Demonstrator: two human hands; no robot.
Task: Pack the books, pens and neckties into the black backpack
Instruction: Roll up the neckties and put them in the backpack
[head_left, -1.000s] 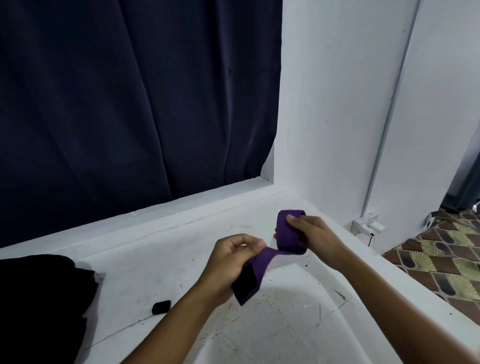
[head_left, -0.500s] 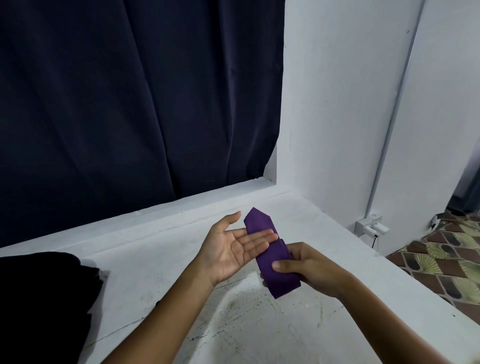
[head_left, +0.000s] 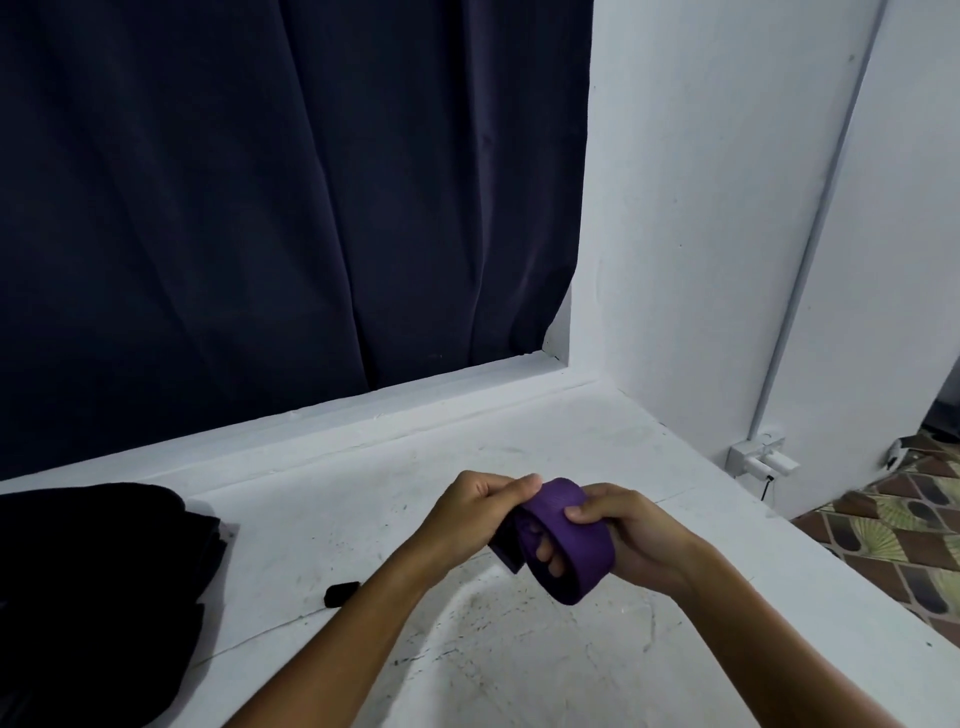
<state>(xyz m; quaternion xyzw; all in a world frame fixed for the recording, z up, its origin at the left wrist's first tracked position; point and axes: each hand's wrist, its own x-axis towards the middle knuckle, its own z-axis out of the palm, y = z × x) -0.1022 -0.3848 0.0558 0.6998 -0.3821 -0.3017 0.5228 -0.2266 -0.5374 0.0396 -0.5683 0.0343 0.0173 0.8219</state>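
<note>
White tabletop; black backpack at its left edge. Purple necktie looped above tabletop centre, well right of backpack. Left hand pinches its near-backpack end, right hand grips the loop, fingers curled through it

Dark curtain, white wall, small black object on ledge

Necktie now looped, both hands.
</note>
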